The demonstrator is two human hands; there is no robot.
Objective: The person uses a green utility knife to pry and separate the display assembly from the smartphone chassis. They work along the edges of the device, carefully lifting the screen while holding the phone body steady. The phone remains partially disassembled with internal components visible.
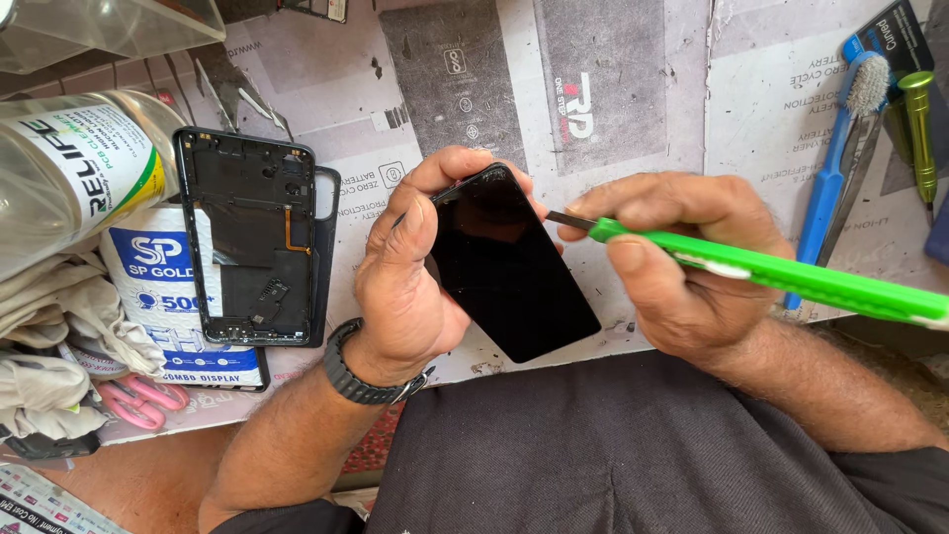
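- Phone screen panel [509,267]: black, separated from its frame, gripped in the left hand [400,287] above the lap at the bench edge.
- Green-handled blade tool [751,267]: clasped in the right hand [682,262], metal tip at the panel's upper right edge; edge work looks unfinished.
- Phone frame [252,237]: already stripped, lying face-up on the bench, left of the hands.
- Bench [613,89]: covered with printed sheets; clear bottle [69,168], blue toothbrush [840,148], green screwdriver [921,129], pink scissors [138,400], cloth [49,326].
- Room: not visible.

A phone repair workshop is suggested: the desk [633,59] is papered with flattened packaging, a stripped phone frame [252,237] lies near its left edge, and a precision screwdriver [919,124] and a cleaning brush [840,148] are kept toward its right edge.
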